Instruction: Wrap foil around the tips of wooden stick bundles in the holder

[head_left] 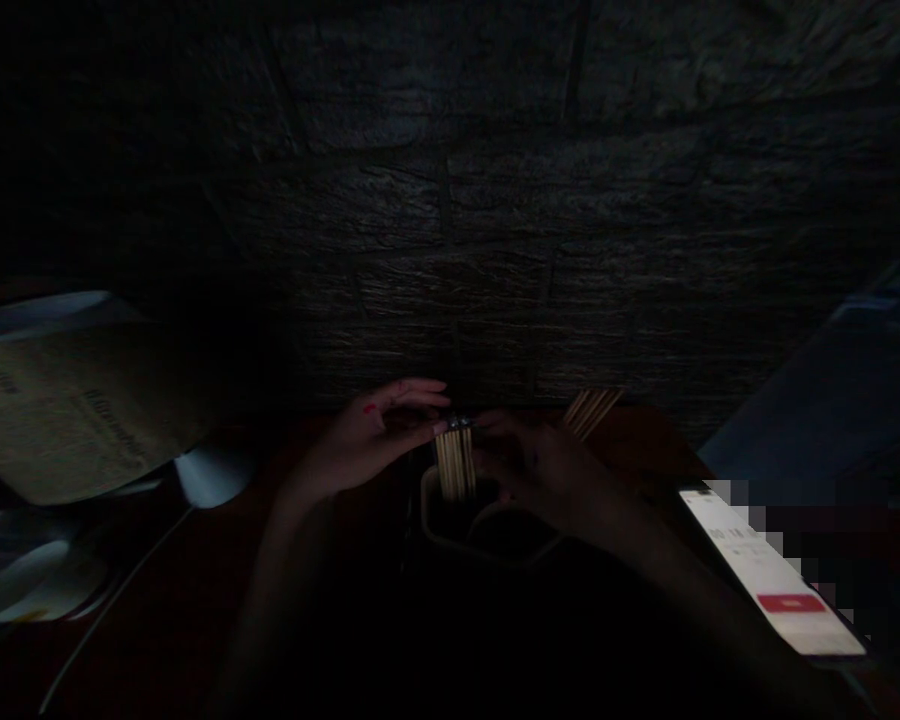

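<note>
A bundle of thin, pale wooden sticks (457,462) stands roughly upright between my two hands, with a dark, shiny band or cap at its upper end. My left hand (371,435) touches that upper end from the left with its thumb, while its fingers stretch out above; a red mark shows on it. From the right, my right hand (544,465) curls its fingers against the bundle, though deep shadow hides part of the grip. Beneath the bundle is an angular container (429,525) with a pale rim and a dark inside.
More thin sticks (594,412) lie behind my right hand. To the right is a lit phone (765,570). On the left are a printed brown paper bag (90,410), a white cup-like object (211,476) and a cable (116,605). A stone-textured wall (450,200) rises behind the table.
</note>
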{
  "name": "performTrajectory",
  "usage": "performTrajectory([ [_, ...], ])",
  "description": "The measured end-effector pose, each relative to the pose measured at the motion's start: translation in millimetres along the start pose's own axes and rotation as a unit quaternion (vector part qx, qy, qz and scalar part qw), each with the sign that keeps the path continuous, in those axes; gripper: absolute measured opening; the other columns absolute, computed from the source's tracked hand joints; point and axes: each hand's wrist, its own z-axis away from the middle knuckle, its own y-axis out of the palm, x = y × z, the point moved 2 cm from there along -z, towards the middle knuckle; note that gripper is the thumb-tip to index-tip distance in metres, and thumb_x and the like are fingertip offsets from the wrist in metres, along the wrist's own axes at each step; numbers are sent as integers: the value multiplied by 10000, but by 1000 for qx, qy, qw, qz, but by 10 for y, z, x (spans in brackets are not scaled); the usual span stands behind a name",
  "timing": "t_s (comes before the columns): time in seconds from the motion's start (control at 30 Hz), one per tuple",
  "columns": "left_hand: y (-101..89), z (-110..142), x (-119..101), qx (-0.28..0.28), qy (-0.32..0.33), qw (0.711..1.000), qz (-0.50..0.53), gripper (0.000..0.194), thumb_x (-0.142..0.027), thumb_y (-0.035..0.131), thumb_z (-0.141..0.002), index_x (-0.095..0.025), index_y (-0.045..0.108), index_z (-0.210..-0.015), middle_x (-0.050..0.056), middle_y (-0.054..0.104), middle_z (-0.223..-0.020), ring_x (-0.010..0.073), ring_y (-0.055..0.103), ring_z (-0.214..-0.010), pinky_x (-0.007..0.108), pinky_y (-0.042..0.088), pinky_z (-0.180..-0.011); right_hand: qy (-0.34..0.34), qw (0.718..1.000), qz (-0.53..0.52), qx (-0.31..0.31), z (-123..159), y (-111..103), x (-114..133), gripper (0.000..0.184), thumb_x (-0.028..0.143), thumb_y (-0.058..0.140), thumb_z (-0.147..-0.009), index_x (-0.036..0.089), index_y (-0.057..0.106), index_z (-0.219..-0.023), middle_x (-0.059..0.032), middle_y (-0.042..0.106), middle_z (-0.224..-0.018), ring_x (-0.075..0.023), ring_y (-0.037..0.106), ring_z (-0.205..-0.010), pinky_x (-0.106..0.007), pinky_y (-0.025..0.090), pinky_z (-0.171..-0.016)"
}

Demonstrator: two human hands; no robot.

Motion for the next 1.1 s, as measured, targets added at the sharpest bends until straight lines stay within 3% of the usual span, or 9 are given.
performTrajectory([
  [0.1, 55, -13, -8, -10, 7, 1000, 10, 468, -325, 729, -819, -169, 592, -1238, 88, 711, -1208, 231, 662, -1116, 379, 521, -993, 17, 999, 34, 8, -11, 5, -14, 235, 231, 508, -938, 171, 655, -1112, -70, 755, -958, -126, 646, -585, -272, 479, -593],
  [0.23, 80, -6, 10, 34, -9, 999, 22, 504, -287, 744, -799, -180, 576, -1262, 76, 733, -1127, 224, 680, -1068, 369, 544, -945, 33, 998, 52, 26, -25, 52, -57, 237, 266, 505, -949, 192, 682, -1090, -62, 752, -892, -121, 622, -532, -276, 458, -557],
  [0.67, 68, -25, 91, 58, -13, 998, -6, 504, -294, 723, -821, -209, 560, -1290, 55, 726, -1129, 208, 674, -1082, 343, 541, -950, 23, 998, 41, 32, -10, 51, -32, 238, 275, 505, -951, 193, 678, -1092, -61, 751, -903, -133, 642, -567, -294, 477, -585],
  [1.1, 99, -29, 88, 62, -42, 997, 11, 533, -335, 733, -808, -211, 561, -1297, 46, 754, -1043, 226, 701, -1009, 344, 543, -895, 22, 999, 36, 26, -52, 77, -67, 183, 228, 530, -935, 202, 691, -1019, -19, 731, -753, -134, 637, -550, -279, 472, -582],
])
